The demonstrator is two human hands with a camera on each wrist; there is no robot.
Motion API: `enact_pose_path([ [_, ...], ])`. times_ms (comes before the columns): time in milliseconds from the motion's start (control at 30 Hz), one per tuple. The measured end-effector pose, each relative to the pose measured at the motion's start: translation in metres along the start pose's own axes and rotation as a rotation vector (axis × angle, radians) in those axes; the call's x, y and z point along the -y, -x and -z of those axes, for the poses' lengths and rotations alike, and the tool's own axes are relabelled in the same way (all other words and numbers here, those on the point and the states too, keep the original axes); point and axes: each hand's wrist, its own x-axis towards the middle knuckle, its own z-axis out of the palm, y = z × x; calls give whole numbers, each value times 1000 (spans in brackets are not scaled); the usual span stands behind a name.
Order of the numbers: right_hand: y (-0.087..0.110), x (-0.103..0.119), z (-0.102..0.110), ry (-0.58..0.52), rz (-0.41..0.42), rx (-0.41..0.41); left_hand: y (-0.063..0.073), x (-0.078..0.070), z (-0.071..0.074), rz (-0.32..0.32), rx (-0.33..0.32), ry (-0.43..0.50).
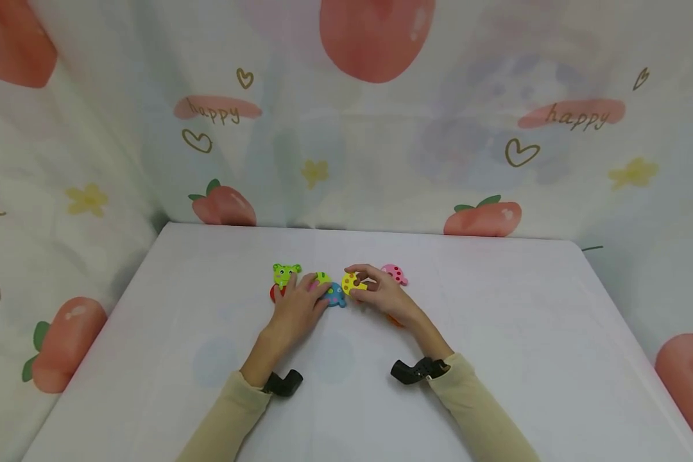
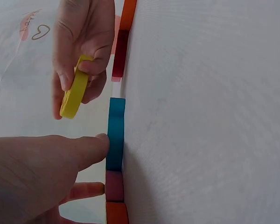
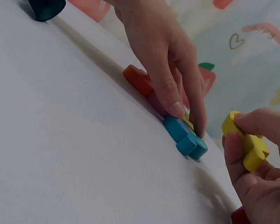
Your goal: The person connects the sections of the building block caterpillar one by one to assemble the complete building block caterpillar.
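Sleeves (image 1: 482,410) nearest; your left hand (image 1: 296,303), fingers spread, touches blue piece (image 1: 336,296); right hand (image 1: 389,297) pinches yellow piece (image 2: 73,99); beyond, backdrop (image 1: 381,147) reads "happy".

Across the lower frame, a white table (image 1: 531,359) bears a green piece (image 1: 285,273), red piece (image 1: 273,293) and blue piece (image 1: 337,296) left of centre, a pink piece (image 1: 394,274) and orange piece (image 1: 395,321) to the right.
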Motion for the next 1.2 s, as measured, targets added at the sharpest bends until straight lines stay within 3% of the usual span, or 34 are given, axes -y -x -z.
enact_pose_path([
  [167, 2, 0, 0, 89, 21, -54, 1, 0, -2, 10, 2, -10],
  [333, 2, 1, 4, 107, -21, -112, 2, 0, -3, 13, 12, -2],
  [633, 3, 7, 7, 218, 27, -88, 0, 0, -2, 7, -5, 4],
  [867, 2, 5, 5, 180, 54, -85, 1, 0, -3, 3, -15, 8],
  [1000, 3, 5, 6, 225, 101, -78, 2, 0, -2, -8, -21, 7],
  [1100, 4, 7, 6, 223, 67, -88, 2, 0, -2, -13, -23, 7],
  [1200, 4, 10, 6, 141, -17, -120, 3, 0, -2, -9, -21, 12],
])
